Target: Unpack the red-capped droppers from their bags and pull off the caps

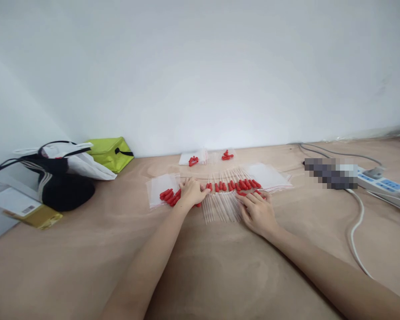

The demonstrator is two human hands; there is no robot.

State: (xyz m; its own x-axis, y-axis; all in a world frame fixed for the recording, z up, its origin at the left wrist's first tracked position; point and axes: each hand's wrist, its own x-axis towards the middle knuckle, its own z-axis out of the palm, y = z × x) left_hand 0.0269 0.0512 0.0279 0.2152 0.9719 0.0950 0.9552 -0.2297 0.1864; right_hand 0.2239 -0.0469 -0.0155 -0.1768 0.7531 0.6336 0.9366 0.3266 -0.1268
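Observation:
On the table, thin pale sticks [222, 208] with red bullet-shaped pieces [231, 186] at their ends lie in two rows, red ends toward the middle. My left hand [192, 192] is at the left end of the rows. Its thumb reaches toward a red end, and its fingers stand apart from the thumb; some red pieces beneath are hidden. At the right end of the nearer row, my right hand [258, 213] rests with fingers stretched over red ends. Loose red pieces [166, 194] lie on a clear plastic bag [162, 181] left of my left hand.
More clear bags [266, 175] lie to the right, and two small groups of red pieces [193, 161] sit near the wall. A lime-green bag [108, 153], a black cap [65, 191] and a yellow packet [48, 217] stand left. A power strip [382, 182] with cables is right.

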